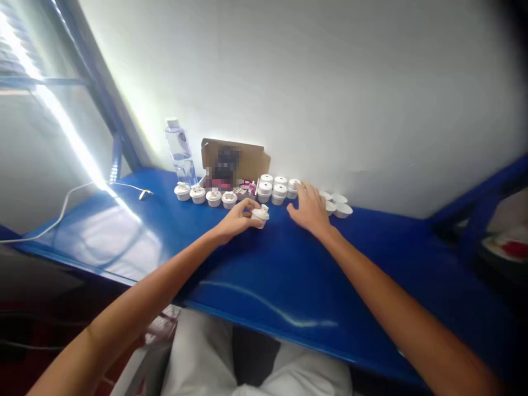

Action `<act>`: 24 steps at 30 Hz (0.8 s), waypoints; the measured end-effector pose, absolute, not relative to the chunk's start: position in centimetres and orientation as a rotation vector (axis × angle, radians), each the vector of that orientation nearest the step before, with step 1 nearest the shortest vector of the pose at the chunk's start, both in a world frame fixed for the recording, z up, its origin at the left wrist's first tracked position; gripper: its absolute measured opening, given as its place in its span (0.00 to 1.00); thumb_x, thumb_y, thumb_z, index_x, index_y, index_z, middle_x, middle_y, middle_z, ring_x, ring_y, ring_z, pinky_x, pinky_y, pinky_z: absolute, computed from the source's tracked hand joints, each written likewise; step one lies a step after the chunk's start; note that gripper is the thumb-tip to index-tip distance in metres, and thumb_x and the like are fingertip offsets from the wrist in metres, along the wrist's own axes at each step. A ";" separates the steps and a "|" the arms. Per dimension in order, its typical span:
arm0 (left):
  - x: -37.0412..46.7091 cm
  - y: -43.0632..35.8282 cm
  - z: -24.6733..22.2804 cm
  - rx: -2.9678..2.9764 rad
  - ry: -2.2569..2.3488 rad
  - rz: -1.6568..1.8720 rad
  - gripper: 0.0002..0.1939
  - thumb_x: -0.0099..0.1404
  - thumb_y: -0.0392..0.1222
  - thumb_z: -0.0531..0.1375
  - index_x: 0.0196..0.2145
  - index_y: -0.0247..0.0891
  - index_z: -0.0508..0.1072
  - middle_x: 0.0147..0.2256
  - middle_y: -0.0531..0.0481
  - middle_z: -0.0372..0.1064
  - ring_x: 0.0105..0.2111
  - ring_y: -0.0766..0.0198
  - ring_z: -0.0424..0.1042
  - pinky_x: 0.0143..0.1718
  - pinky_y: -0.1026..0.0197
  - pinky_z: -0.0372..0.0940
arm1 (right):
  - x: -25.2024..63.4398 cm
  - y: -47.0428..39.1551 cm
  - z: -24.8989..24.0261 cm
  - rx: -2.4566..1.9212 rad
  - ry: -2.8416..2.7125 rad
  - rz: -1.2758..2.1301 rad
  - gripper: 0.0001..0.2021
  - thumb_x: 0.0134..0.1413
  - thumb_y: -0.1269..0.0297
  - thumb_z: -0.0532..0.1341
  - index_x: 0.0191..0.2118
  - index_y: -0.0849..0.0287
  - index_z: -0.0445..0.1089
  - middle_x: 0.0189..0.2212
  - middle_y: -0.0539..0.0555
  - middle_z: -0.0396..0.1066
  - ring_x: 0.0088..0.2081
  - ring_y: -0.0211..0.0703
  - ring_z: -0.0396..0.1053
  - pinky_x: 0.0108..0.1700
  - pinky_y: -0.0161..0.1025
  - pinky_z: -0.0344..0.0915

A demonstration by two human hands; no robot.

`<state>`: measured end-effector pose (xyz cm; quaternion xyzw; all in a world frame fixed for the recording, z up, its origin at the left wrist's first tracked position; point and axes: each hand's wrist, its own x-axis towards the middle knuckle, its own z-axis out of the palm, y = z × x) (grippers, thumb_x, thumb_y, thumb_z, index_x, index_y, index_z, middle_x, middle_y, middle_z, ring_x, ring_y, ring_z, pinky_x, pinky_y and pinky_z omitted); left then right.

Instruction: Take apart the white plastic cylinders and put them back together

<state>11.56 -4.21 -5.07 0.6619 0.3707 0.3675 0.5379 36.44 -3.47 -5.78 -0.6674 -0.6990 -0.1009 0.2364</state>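
Observation:
My left hand (pixel 240 219) is closed around a small round white cup-shaped part (pixel 260 215) with a raised fitting on top, just over the blue table (pixel 256 264). My right hand (pixel 310 210) has its thumb and fingers apart. Its fingertips are at the rightmost part of a group of round white capped parts (pixel 279 191); whether they touch it, I cannot tell. Partly behind that hand are several open white cups (pixel 342 210). A row of similar white parts with raised fittings (pixel 213 198) stands to the left of my left hand.
Behind the row stands an opened cardboard box (pixel 251 160) with small pink-and-white items in front. A clear water bottle (pixel 180 154) is at the back left. A white cable (pixel 66 206) runs over the left end of the table. The wall (pixel 350 110) closes off the back.

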 end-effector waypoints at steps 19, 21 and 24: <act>9.9 -3.5 -4.8 2.251 1.444 0.921 0.21 0.65 0.44 0.62 0.55 0.38 0.67 0.30 0.48 0.70 0.33 0.53 0.72 0.41 0.55 0.63 | 34.6 -8.7 -6.6 -1.587 -1.832 0.160 0.14 0.56 0.49 0.63 0.39 0.54 0.70 0.38 0.56 0.70 0.41 0.51 0.70 0.48 0.47 0.66; 10.7 -4.7 -4.7 2.265 1.150 0.922 0.20 0.65 0.48 0.63 0.52 0.38 0.69 0.29 0.51 0.70 0.30 0.58 0.70 0.38 0.58 0.63 | 33.5 -10.1 -6.6 -1.504 -1.768 0.363 0.17 0.58 0.44 0.62 0.36 0.54 0.71 0.35 0.54 0.72 0.38 0.49 0.70 0.46 0.45 0.67; 11.9 -6.4 -4.7 2.239 0.817 0.803 0.21 0.66 0.53 0.63 0.51 0.39 0.71 0.32 0.51 0.73 0.30 0.61 0.71 0.34 0.61 0.63 | 32.0 -10.9 -6.6 -1.425 -1.603 0.692 0.22 0.61 0.39 0.58 0.38 0.54 0.72 0.32 0.52 0.74 0.34 0.47 0.70 0.39 0.43 0.68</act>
